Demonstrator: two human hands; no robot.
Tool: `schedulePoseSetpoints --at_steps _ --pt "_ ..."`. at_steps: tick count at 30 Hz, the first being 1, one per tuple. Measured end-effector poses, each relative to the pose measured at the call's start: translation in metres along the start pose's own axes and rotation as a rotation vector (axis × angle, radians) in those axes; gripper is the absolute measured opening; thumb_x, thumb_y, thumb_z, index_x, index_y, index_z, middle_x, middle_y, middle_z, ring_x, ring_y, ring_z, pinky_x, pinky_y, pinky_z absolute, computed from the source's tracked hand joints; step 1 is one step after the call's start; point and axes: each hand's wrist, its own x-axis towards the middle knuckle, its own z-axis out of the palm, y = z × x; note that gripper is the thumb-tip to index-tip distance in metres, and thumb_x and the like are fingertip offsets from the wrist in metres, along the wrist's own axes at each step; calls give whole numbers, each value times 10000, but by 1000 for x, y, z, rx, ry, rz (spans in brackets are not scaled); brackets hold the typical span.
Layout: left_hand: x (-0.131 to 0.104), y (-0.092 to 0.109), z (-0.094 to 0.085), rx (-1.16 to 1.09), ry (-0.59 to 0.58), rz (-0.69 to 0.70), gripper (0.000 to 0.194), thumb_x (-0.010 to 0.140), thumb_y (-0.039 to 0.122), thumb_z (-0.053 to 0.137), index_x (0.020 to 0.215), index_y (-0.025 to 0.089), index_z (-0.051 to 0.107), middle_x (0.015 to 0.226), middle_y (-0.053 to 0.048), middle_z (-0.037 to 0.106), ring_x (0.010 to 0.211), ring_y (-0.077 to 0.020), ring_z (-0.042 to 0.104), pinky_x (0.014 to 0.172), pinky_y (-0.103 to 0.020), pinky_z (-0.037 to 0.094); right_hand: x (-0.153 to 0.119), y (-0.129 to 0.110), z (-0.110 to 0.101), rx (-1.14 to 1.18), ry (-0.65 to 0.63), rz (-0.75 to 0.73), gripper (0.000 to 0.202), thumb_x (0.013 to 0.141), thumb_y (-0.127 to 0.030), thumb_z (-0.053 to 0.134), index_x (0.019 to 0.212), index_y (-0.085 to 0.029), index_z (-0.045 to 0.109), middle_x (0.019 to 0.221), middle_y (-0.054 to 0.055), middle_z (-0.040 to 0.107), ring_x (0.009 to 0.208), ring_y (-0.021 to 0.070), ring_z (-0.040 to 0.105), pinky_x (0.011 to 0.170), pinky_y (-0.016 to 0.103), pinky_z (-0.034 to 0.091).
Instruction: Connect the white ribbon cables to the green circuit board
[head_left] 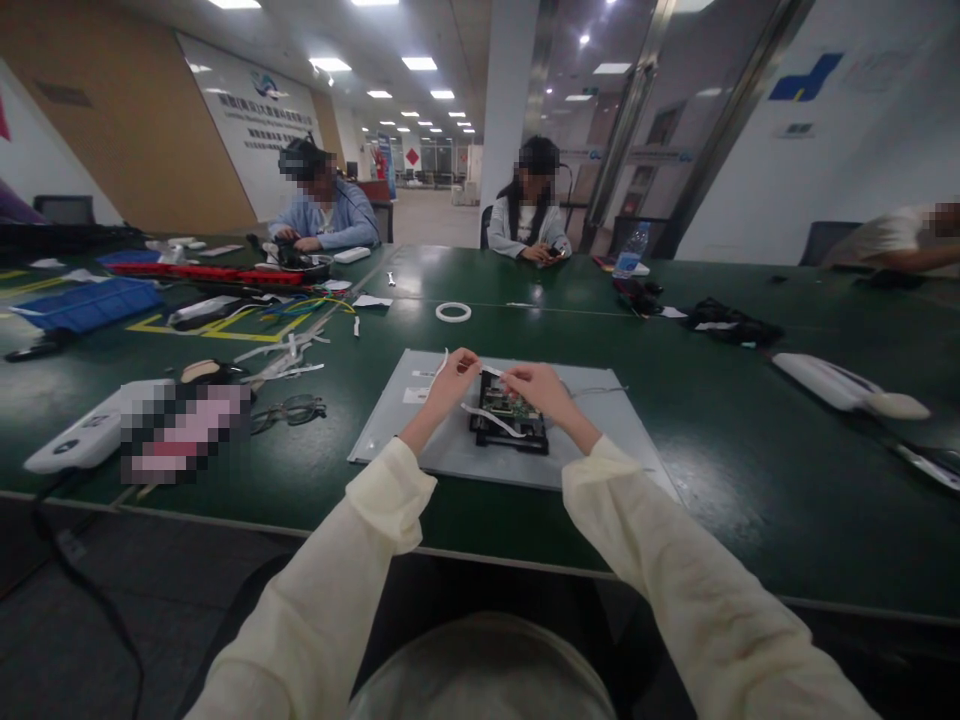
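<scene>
My left hand (454, 382) and my right hand (541, 390) are both closed in a pinch above a black frame with a green circuit board (511, 402). A short white strip (491, 370) like tape stretches between their fingertips, one end in each hand. Part of a white strip also sticks up behind my left fingers. Across the near part of the black frame lies another curled white strip (493, 421). The frame rests on a grey flat panel (420, 440) that bears white labels (418, 396) on its left side.
On the green table (750, 470), a white tape roll (453, 313) lies beyond the panel. Glasses (291, 412), paper strips (289, 350), a white device (94, 430) and a blue tray (86, 305) are leftward. A bottle (631, 250) stands far right. Two people sit opposite.
</scene>
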Motion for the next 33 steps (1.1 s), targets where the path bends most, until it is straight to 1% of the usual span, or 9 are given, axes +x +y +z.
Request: schedulePoseSetpoints --at_steps 3,6,9,13,16,19,25,29,33 --pt "-1 3 1 -62 -8 -24 91 787 268 513 808 184 540 838 8 586 709 -98 549 703 -228 441 4 0 2 92 -33 -15 286 772 -364 513 753 -128 675 600 18 621 560 112 557 529 194 382" --pt "-4 8 1 -116 -93 -36 154 792 308 505 830 173 569 767 4 598 649 -101 554 651 -225 442 2 0 4 115 -49 -21 295 759 -379 519 720 -128 668 572 8 597 546 108 538 518 193 373" --pt "-5 9 0 -95 -151 -16 202 792 320 489 704 163 580 619 12 577 602 -110 547 621 -219 432 -1 1 5 150 -56 -21 290 754 -374 518 717 -129 669 571 5 594 539 103 536 517 188 379" --pt "-4 5 -2 39 -99 42 232 793 332 483 654 174 580 597 15 590 605 -119 553 660 -232 426 -2 3 2 166 -46 21 284 756 -359 508 747 -130 676 579 12 605 508 90 524 484 177 367" --pt "-5 2 -3 151 -30 68 221 808 333 472 701 186 597 622 14 607 650 -128 562 731 -252 420 0 4 -1 135 29 90 286 753 -362 518 686 -124 662 566 21 609 476 87 510 458 178 351" --pt "-7 1 -3 208 -10 61 189 819 315 470 766 197 608 640 17 609 686 -132 564 774 -259 407 1 5 -3 50 107 102 279 757 -357 526 680 -127 665 570 23 617 485 94 518 486 187 361" --pt "-6 -7 2 309 -46 77 167 823 301 480 871 218 617 688 14 596 716 -137 545 764 -247 396 11 8 5 -329 181 68 245 745 -370 566 745 -162 696 655 35 649 618 136 570 570 214 360" --pt "-3 -16 5 353 -62 82 157 814 286 492 862 211 621 687 10 585 688 -135 533 716 -237 399 21 11 11 -433 131 72 211 744 -334 573 787 -174 703 756 52 669 716 150 588 627 214 373" --pt "0 -19 6 363 -46 82 136 801 221 496 843 199 624 673 9 581 664 -128 528 688 -226 395 26 17 17 -405 82 60 171 745 -285 576 777 -169 697 771 53 673 717 144 591 628 210 378"
